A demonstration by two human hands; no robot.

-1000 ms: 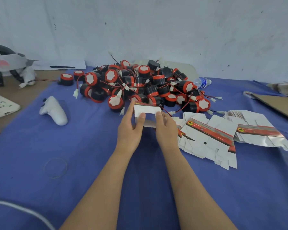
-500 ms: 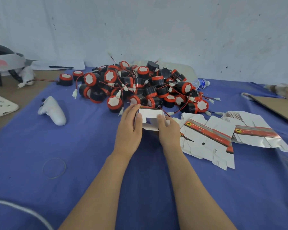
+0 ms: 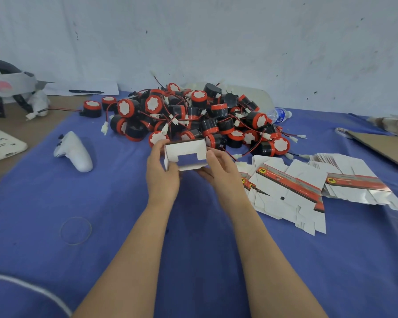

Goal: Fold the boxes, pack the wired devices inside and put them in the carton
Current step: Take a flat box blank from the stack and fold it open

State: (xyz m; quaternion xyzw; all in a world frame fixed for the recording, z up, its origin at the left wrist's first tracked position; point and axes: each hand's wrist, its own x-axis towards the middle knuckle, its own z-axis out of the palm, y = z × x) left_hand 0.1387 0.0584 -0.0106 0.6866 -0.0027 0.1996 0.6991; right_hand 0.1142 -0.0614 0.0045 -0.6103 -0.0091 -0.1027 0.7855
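A small white box (image 3: 186, 150), partly opened up with one end open toward me, is held above the blue cloth. My left hand (image 3: 161, 174) grips its left side and my right hand (image 3: 221, 172) holds its right side. Just behind the box lies a big pile of black and red wired devices (image 3: 193, 115) with red wires and white plugs. To the right, flat unfolded boxes (image 3: 287, 187) with red stripes lie spread in stacks. A brown carton flap (image 3: 386, 148) shows at the far right edge.
A white controller (image 3: 75, 152) lies left of my hands on the blue cloth (image 3: 55, 203). A clear ring (image 3: 75, 230) lies nearer. A water bottle (image 3: 279, 114) lies behind the pile. A headset (image 3: 7, 88) and a white tablet (image 3: 0, 143) sit at far left.
The box has gone from a flat piece to an opened-up shape between my hands. My right hand has shifted to the box's right side, and both hands turned it toward me.
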